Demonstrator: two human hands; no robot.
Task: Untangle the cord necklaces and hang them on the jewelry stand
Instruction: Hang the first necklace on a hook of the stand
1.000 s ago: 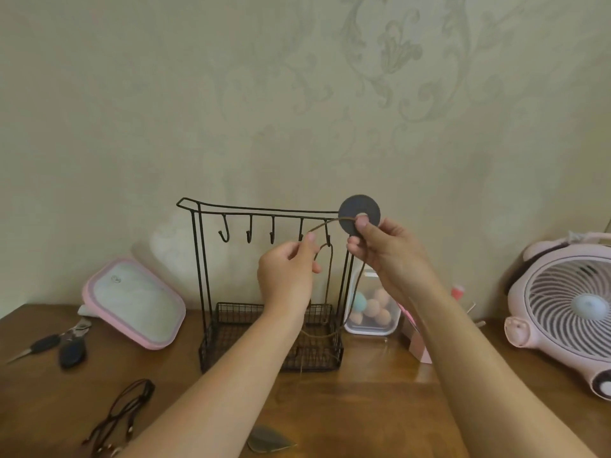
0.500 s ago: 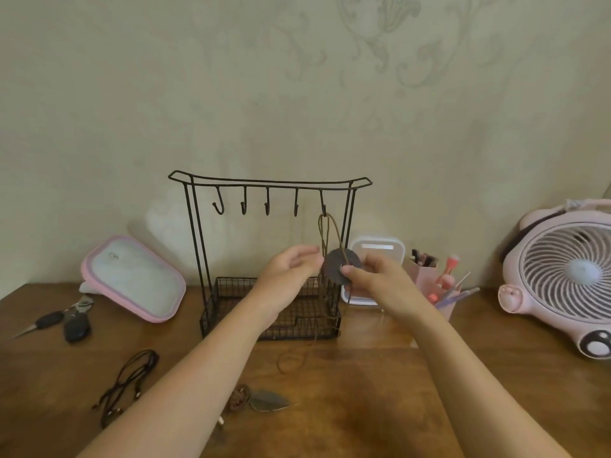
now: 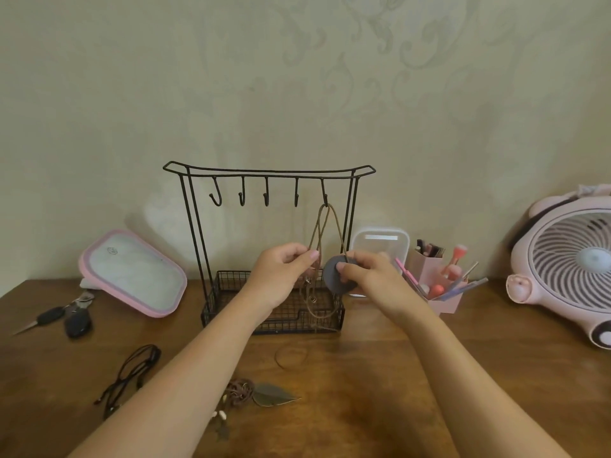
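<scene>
Hanging on stand (image 3: 224, 292): cord necklace (image 3: 336, 226) | L hand (image 3: 281, 276): cord | R hand (image 3: 373, 279): disc (image 3: 334, 280)

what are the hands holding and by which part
The left hand pinches the brown cord partway down its hanging strands; the right hand holds the grey disc pendant, thumb on its face.
</scene>
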